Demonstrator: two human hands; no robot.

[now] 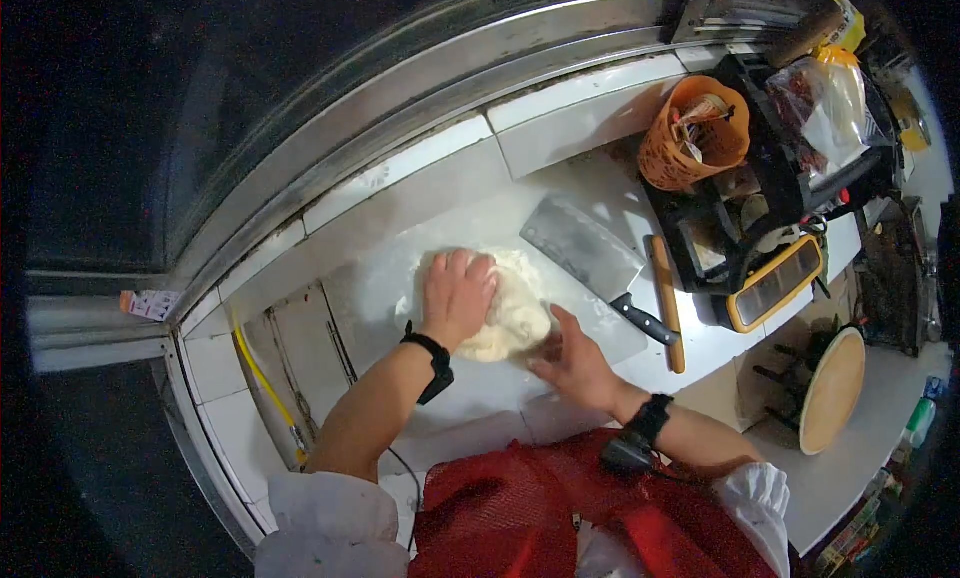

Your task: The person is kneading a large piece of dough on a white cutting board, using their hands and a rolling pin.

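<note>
A pale lump of dough (517,308) lies on a flour-dusted white worktop (375,255). My left hand (459,293) presses on the dough's left side, its fingers close together and bent over the top. What the fingertips grip is partly hidden. At the dough's lower right, my right hand (574,360) is held with thumb and fingers apart and nothing between them; contact with the dough cannot be made out. To the right lies a cleaver (585,244) with a black handle. Beside it is a wooden rolling pin (665,304).
An orange plastic basket (660,150) holding small items stands at the back right, near a black rack (780,195). A yellow-framed box grater (776,284) rests before the rack. Farther right is a round stool (832,390). A yellow hose (262,375) runs along the left.
</note>
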